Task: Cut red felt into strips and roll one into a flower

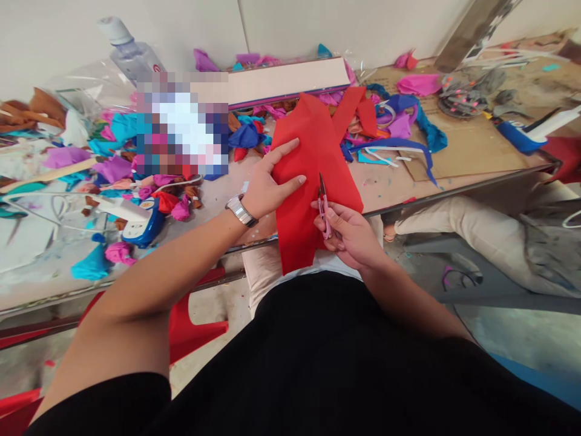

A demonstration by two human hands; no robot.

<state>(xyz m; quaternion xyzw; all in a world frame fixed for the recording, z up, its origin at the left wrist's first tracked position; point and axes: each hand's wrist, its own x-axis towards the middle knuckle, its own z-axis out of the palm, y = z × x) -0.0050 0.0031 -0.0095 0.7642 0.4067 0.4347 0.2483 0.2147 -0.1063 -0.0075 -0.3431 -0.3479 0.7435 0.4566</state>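
Observation:
A large piece of red fabric (313,175) lies over the table's front edge and hangs down toward my lap. My left hand (269,184), with a silver watch on its wrist, rests flat on the fabric's left side, fingers stretched out and holding it down. My right hand (349,233) is closed round small pink thread snips (323,206), whose blades point up against the fabric near its middle.
The table (472,151) is littered with pink, blue, purple and brown fabric scraps (113,169). A blue and white glue gun (136,221) lies at the left, a plastic bottle (129,51) stands at the back, and a long flat box (290,79) lies behind the fabric. Red plastic stools (195,327) stand under the table.

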